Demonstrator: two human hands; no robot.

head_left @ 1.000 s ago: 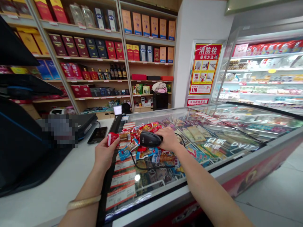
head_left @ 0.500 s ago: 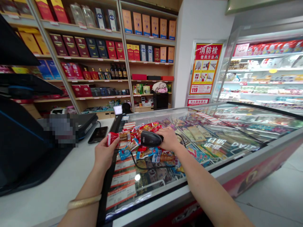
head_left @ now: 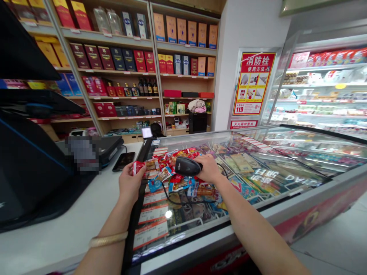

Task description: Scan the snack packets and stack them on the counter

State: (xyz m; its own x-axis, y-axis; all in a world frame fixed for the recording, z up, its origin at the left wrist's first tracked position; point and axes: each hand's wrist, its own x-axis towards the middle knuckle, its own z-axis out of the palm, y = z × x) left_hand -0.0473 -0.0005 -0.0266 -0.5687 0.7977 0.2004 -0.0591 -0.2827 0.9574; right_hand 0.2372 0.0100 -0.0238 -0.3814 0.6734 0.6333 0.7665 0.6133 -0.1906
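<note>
Glass freezer top [head_left: 183, 229], black left edge strip [head_left: 133, 221] running next to the white surface [head_left: 69, 221]; left wrist crosses that strip, right forearm crosses the near rim. Room: glass stretches on well to the right of the right hand [head_left: 210, 169] and there's a stretch between pile and near rim, price labels [head_left: 151, 233] under left part. Left side tighter, phone [head_left: 124, 162] just beside left hand [head_left: 131, 181], dark checkout machine [head_left: 31, 160] further left. Grip, left: thumb and fingers pinching red packet [head_left: 138, 167], nearly together, above the glass near the left strip. Grip, right: curled round the rear of black scanner [head_left: 187, 166], handle mostly hidden by the hand; scanner sits over the packet pile [head_left: 183, 185], contact can't tell. Cable [head_left: 173, 202] loops down across the pile's near side. Scanner nose points left at the red packet, gap between; long axis roughly left-right, slight tilt. Red packet's red end faces the scanner side; brown packet [head_left: 153, 164] just right of it, joined or separate can't tell. Packet's long axis unclear, fingers cover part.
</note>
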